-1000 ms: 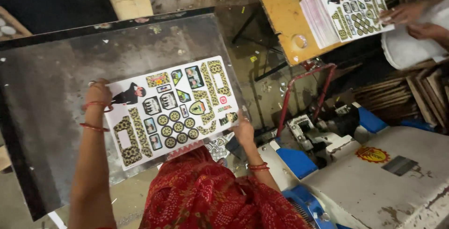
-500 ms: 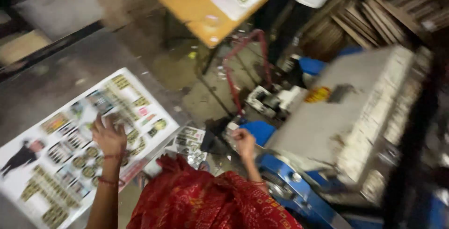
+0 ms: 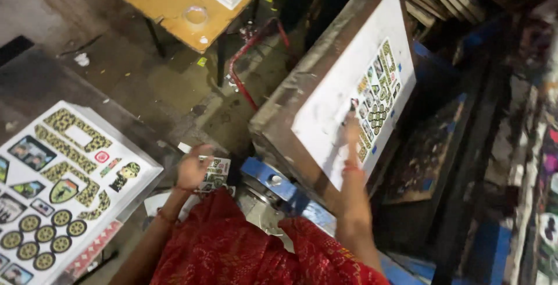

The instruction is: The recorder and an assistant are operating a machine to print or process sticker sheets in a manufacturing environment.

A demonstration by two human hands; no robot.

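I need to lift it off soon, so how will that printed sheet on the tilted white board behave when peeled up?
The printed sheet looks thin, so probably floppy and light. It lies flat against the steep white board under the right hand, so it may slide.

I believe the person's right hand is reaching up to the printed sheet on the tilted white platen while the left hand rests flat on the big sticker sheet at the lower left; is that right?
Not quite. In the head view the left hand is off the big sticker sheet; it is at a small printed piece beside it. The right hand does reach up to the printed sheet on the tilted white platen.
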